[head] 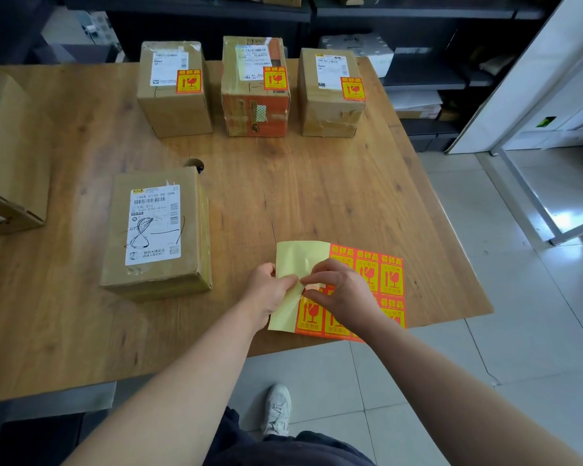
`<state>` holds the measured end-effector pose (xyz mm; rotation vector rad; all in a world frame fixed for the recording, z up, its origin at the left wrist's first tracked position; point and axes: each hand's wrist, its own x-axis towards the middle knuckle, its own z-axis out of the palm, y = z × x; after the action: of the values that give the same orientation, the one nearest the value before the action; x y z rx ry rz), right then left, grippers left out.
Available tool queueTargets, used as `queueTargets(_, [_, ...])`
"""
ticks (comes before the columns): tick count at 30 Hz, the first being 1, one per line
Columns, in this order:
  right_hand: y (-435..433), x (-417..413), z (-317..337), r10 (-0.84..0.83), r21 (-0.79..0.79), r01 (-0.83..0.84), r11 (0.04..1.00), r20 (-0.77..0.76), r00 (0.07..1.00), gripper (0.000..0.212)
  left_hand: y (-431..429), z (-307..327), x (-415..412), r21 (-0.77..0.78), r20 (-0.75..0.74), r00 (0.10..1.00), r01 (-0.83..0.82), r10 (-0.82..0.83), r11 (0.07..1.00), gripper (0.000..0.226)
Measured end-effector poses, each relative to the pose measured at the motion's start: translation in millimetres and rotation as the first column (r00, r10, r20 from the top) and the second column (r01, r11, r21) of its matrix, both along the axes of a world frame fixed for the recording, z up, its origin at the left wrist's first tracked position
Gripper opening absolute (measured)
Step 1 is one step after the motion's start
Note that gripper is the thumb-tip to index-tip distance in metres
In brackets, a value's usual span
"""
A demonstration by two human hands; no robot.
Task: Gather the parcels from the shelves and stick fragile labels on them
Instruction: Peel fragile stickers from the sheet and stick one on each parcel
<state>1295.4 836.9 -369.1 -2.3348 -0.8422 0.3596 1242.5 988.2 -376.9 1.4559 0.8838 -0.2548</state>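
A sheet of orange-and-yellow fragile labels point(389, 274) lies at the table's near right edge, its left part bare yellow backing point(300, 255). My left hand point(268, 292) pinches that backing. My right hand point(342, 290) pinches the corner of a label on the sheet. A brown parcel point(155, 230) with a white shipping label and no fragile label lies just left of my hands. Three parcels stand in a row at the far edge: left point(174, 89), middle point(254, 87), right point(330, 92). Each carries a fragile label.
Another cardboard parcel point(7, 156) sits at the table's far left edge. The wooden table point(317, 183) has a round cable hole point(194, 163). Dark shelves point(418, 79) with more packages stand behind and to the right. A tiled floor lies right of the table.
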Motion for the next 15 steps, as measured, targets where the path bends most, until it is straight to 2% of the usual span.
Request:
queueTargets(4, [0.9,1.0,1.5,-0.006,0.016,0.006,1.000,0.000,1.000,0.008,1.6,-2.5,-1.1,0.017,0.012,1.000,-0.009,0.009,1.000,0.026])
queueTargets(6, [0.4,0.3,1.7,0.005,0.011,-0.005,1.000,-0.003,1.000,0.009,3.0,-2.9,0.2,0.146,0.020,0.999,0.034,-0.037,0.989,0.027])
queueTargets(8, [-2.7,0.2,1.3,0.021,0.003,-0.021,1.000,-0.017,1.000,0.008,5.7,-3.1,2.2,0.373,-0.003,0.995,0.096,-0.103,0.923,0.025])
queueTargets(10, [-9.3,1.3,0.8,0.030,0.004,-0.030,1.000,-0.031,0.999,0.005,9.5,-3.9,2.5,0.554,-0.052,0.987,0.154,-0.150,0.818,0.024])
queueTargets(15, [-28.6,0.4,2.9,-0.031,0.067,0.034,0.997,-0.044,0.999,0.007,17.9,-7.5,0.7,0.710,-0.087,0.979,0.191,-0.185,0.678,0.010])
